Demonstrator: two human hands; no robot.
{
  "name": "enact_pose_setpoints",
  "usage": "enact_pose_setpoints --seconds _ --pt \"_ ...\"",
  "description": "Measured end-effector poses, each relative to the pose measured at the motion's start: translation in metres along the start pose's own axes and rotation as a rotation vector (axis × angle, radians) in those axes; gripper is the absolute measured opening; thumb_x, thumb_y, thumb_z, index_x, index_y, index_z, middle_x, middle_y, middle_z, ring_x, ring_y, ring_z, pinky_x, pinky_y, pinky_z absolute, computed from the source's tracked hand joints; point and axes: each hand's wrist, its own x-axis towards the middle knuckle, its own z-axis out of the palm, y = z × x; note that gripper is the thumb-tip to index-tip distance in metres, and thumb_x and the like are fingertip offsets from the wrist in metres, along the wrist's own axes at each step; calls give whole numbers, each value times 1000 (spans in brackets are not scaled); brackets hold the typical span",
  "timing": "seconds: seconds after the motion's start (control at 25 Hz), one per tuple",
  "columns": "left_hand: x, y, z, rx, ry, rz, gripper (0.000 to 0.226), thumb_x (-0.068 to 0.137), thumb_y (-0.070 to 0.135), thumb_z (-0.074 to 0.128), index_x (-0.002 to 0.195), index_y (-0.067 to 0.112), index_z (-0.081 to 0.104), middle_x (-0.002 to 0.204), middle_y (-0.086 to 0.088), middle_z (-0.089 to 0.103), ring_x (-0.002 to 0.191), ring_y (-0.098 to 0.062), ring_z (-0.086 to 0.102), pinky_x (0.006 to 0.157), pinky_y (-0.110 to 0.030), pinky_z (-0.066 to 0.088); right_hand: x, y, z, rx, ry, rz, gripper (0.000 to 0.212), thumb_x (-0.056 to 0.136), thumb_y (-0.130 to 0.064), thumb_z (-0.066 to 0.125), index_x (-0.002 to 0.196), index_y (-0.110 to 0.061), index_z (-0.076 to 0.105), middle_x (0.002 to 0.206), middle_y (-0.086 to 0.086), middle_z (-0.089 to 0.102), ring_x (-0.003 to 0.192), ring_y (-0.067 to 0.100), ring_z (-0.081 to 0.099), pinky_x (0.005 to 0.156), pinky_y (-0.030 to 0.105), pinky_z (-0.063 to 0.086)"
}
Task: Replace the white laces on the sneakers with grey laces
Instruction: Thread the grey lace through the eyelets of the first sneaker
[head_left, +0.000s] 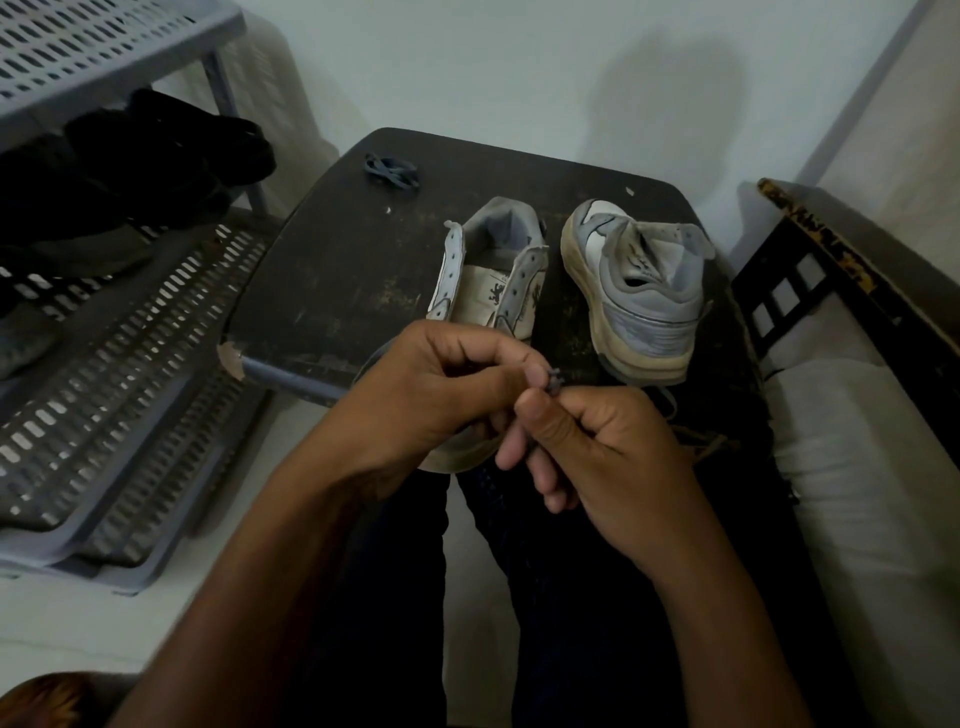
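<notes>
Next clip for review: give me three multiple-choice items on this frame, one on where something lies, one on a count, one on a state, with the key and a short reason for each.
1. Where is the bundled grey lace?
A. On the far left part of the dark table
B. Inside the right sneaker
C. On the shelf rack

2. How many sneakers stand on the table?
A. One
B. Two
C. Three

3. What state are the left sneaker's eyelets in?
A. Laced white
B. Laced grey
C. Empty

Key: 1 A, the bundle lies on the tabletop beyond the shoes. 2 B, the left sneaker and the right sneaker stand side by side. 3 C, bare holes show, while the left hand and right hand pinch a dark lace end.
</notes>
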Motion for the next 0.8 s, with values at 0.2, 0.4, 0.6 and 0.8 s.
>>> enact_pose_setpoints --seconds 0.2,0.4,0.6,0.8 --pt "-2 -4 -8 -31 -8 -57 11 76 28 69 72 19 74 63 -8 55 55 -15 46 51 -25 37 4 6 9 1 302 -121 20 71 -48 77 82 -32 70 67 -3 67 54 9 61 48 20 46" --pt "0 -7 -1 75 48 -23 17 85 25 66 78 12 74 62 -10 55 56 -36 38 58 -40 31 8 15 5 -47 423 -397 11 80 -29 73 91 -26 72 84 -4 68 76 18 67 58 30 51" --pt "-2 -4 -1 102 29 -28 22 79 36 66 75 17 75 63 -12 54 58 -37 40 61 -43 32 10 20 9 132 419 -271 8 76 -28 77 81 -26 72 79 -3 72 69 10 67 60 18 49" --pt "-1 0 3 146 56 -6 20 83 28 62 80 13 75 76 -11 71 73 -29 64 71 -31 52 12 15 3 -7 472 -286 6 82 -27 71 77 -29 68 76 -1 70 70 14 68 61 29 54"
